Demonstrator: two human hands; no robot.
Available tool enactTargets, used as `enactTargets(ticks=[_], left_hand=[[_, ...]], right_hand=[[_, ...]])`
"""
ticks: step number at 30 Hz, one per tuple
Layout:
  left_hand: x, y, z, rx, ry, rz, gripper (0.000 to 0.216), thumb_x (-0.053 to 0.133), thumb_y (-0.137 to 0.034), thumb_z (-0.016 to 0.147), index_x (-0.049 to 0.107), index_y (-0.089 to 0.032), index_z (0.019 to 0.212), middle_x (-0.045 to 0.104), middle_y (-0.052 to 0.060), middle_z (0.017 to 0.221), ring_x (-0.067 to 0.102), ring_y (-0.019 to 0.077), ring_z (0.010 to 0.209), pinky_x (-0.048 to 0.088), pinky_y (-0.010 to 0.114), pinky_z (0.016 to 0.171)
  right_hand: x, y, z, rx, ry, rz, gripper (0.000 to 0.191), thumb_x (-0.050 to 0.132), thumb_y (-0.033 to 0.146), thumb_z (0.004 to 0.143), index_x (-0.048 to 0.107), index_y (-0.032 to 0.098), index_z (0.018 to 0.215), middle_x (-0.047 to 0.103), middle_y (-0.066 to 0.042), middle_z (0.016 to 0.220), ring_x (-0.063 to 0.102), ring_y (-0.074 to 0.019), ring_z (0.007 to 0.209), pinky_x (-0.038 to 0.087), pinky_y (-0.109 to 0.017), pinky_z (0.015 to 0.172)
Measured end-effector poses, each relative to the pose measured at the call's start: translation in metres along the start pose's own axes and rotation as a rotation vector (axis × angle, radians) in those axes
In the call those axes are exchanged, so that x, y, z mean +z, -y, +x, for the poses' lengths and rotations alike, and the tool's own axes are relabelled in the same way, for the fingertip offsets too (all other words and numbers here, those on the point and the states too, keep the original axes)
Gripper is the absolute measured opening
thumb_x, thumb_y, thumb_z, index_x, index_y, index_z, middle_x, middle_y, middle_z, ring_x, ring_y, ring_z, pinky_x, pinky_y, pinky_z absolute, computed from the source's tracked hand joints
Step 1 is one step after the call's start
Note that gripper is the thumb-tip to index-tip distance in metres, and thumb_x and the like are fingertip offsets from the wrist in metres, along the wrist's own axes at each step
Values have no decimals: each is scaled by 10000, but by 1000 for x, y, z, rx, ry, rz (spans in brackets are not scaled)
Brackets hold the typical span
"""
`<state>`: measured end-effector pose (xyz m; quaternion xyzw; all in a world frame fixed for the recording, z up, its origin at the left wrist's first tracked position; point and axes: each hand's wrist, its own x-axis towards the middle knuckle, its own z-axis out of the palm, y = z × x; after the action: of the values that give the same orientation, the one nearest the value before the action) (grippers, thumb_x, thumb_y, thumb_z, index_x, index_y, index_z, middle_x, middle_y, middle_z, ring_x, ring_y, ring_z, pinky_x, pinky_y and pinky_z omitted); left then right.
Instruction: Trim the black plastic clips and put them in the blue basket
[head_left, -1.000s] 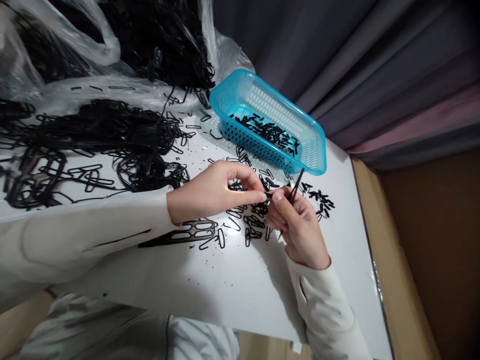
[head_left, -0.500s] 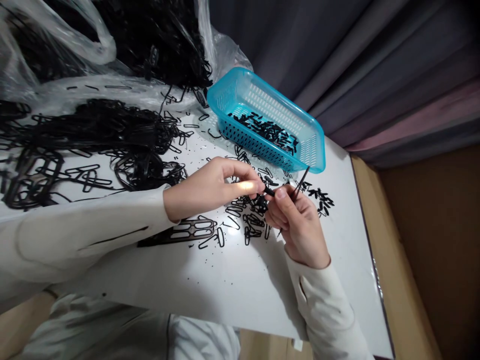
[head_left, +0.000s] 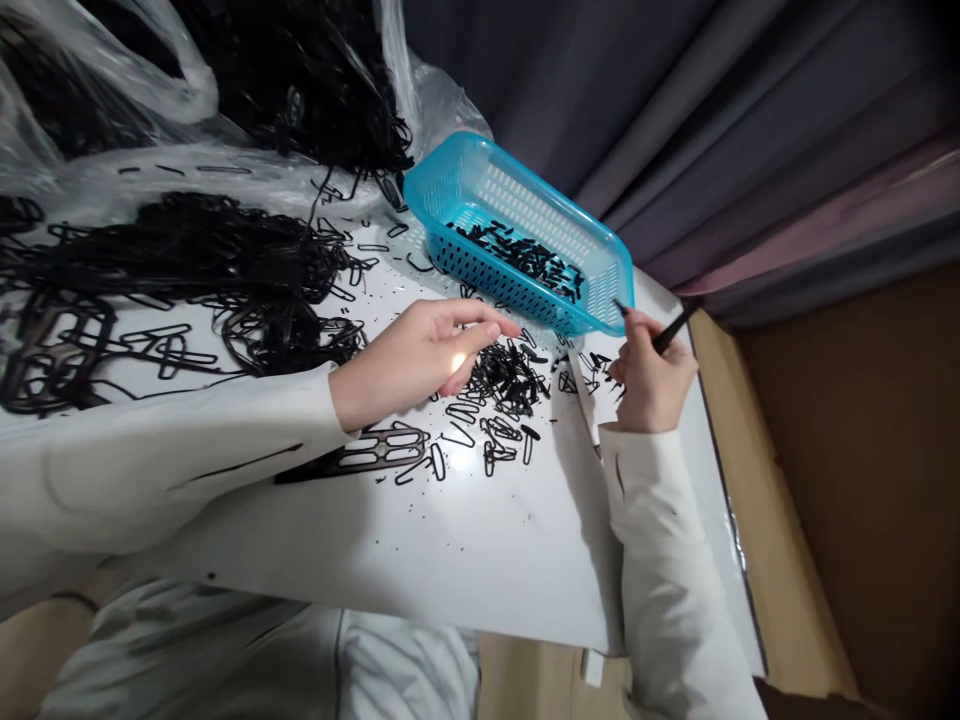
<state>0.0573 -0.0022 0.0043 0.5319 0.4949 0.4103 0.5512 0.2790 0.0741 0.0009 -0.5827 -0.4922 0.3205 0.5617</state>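
Observation:
My left hand [head_left: 420, 355] hovers above the table with its index finger stretched out, the thumb close to it and nothing visible in the fingers. Below its fingertips lies a heap of small black plastic pieces [head_left: 514, 378]. At the right end of a blue perforated basket [head_left: 517, 185], my right hand [head_left: 654, 380] is closed around a slim black tool [head_left: 679, 325], perhaps tweezers. A small black piece [head_left: 621, 308] shows at that hand's fingertips, against the basket's rim. More black pieces [head_left: 532, 258] lie inside the basket.
Black plastic frames and strips [head_left: 187, 250] are piled across the table's left side. Behind them stands a clear plastic bag [head_left: 247, 165] with more black parts. A flat slotted frame [head_left: 382, 450] lies near my left sleeve. Dark curtains [head_left: 570, 110] hang behind the table [head_left: 487, 560].
My hands have parted. The right one has moved right and up to the basket's end with the tool and a black piece; my left hand has let go and stayed nearly in place.

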Motion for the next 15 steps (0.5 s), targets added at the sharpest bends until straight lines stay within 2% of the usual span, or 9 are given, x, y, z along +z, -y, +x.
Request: enactTargets(ticks=[2,3,5,7,8,9,11,15], left_hand=[[0,-1,0,1,-18,-32,344,456,-359,935,607,-214,1209,523,-48,480,447,109,411,379,257,458],[0,-1,0,2,-33,-46,377,452,-340,935,567,-207,1268,615,-19,580,493,110,440,400,259,472],[0,-2,1,6,-54,-62,441,467,-304,922,496,-196,1349,697,22,740,558,115,492,434,263,500],[-2,-2,2,10,-48,-51,438,477,-308,919,514,-184,1337,656,-4,620,545,119,464,432,259,491],[-2,-1,2,8,-39,-44,419,472,-322,925,540,-179,1313,596,-29,522,520,119,433,420,256,475],[-2,-1,2,5,-32,-42,401,464,-335,933,563,-177,1287,541,-46,459,498,119,410,410,252,459],[-3,-1,3,2,-25,-59,375,458,-334,942,584,-170,1255,536,-46,454,499,118,415,408,246,451],[-2,-3,5,-4,-43,-78,297,474,-260,929,614,-140,1163,606,-16,550,545,116,482,452,250,507]], right_hand=[[-1,-6,4,16,53,-46,364,710,345,694,647,132,982,403,107,468,323,-61,394,236,-201,378],[-2,-8,3,-18,79,-69,392,708,341,697,647,140,1028,434,97,494,346,-68,409,257,-207,390],[-4,-6,-6,-189,118,-188,340,661,352,753,649,170,1040,487,73,551,390,-82,453,310,-228,438],[-7,-1,-19,-380,209,-435,225,590,355,818,660,176,934,535,40,596,432,-98,502,348,-254,501],[-8,2,-25,-413,296,-581,199,576,353,830,659,174,864,549,29,595,448,-105,515,354,-264,523],[-10,4,-31,-398,406,-712,181,581,345,825,652,179,813,562,24,589,463,-110,521,358,-267,537],[-13,7,-40,-338,565,-845,151,631,331,786,649,184,756,577,22,565,470,-115,505,350,-263,530],[-13,3,-48,-257,647,-951,145,638,318,777,656,177,809,608,-1,585,472,-131,498,324,-260,512]])
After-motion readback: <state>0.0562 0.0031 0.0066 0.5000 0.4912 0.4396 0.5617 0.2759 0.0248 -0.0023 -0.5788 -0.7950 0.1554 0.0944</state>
